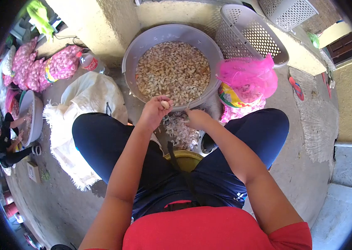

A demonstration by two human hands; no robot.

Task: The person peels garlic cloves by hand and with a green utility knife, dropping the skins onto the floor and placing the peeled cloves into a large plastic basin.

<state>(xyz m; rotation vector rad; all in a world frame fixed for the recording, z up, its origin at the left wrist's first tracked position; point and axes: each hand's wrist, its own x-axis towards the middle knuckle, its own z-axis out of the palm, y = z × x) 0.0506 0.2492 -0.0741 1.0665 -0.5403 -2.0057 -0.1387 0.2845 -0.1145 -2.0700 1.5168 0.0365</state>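
One pale clove (165, 104) pinched in the fingers of the left hand (154, 112), at the grey basin (171, 32)'s near rim. Smooth and small, so a loose pinch could shoot it into the peel heap (183, 132) below that rim, where similar colour would hide it. Right hand (200, 120): fingers curled by the same rim; can't tell if they grip anything. If that's a blade, risk is a nick with hands this close. Loose skins could stray into the basin's cloves (172, 71). Pink bag (249, 79) crowds the basin's right edge; a knee (274, 121) bump might tip it.
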